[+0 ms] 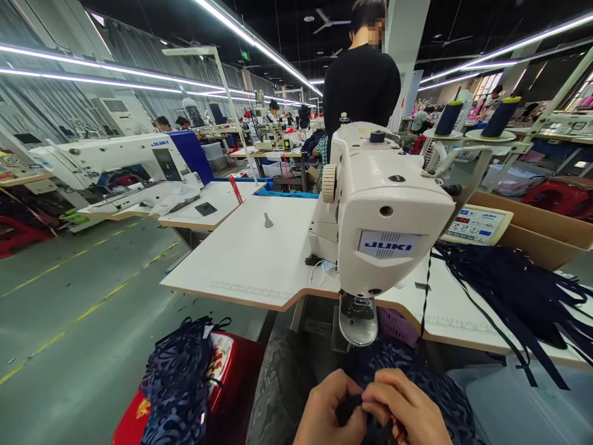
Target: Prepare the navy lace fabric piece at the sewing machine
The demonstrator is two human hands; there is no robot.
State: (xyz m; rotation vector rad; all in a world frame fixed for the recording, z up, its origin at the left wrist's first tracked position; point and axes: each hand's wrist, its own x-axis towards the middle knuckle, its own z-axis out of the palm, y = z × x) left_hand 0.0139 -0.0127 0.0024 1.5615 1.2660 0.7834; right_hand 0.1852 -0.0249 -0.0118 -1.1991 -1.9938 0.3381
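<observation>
Navy lace fabric (417,377) sits bunched in my lap, just below the presser foot (357,315) of the white sewing machine (384,210). My left hand (331,411) and right hand (405,411) meet at the bottom edge of the view, thumbs and fingers (384,395) pinched on a small dark part of that fabric between them; both are clenched on it, touching each other.

Nothing lies under the foot yet, so I judge the stitching on this piece has not begun: the piece is only being readied by hand, and feeding it in is left.

Dark straps (514,296) lie heaped on the tabletop (250,259) to the right, one hanging over the edge. More navy pieces (178,377) rest on a red stool (231,377) at left. A person in black (361,80) stands behind the machine.
</observation>
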